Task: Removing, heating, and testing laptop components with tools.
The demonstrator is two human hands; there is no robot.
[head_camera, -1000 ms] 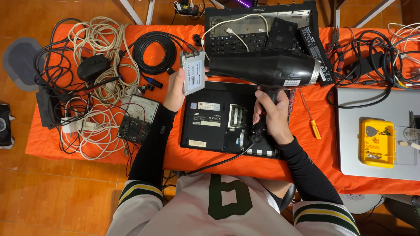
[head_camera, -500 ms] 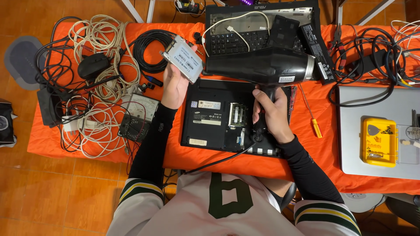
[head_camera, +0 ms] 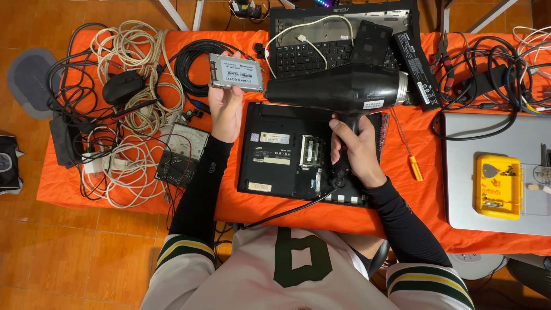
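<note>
My left hand holds a flat silver drive with a white label, raised above the orange table. The drive faces the nozzle of a black hair dryer. My right hand grips the dryer's handle, with its barrel pointing left. Under both hands lies an upturned black laptop with its bottom cover off and the memory bay showing. The dryer's black cord runs off the table's near edge toward me.
Coils of white and black cables and an analogue multimeter fill the left side. A keyboard base sits at the back. A silver laptop with a yellow parts box is on the right, beside an orange-handled screwdriver.
My left hand has swung the silver drive from upright beside the dryer's nozzle to lying flatter and further left. The dryer and my right hand have stayed in place.
</note>
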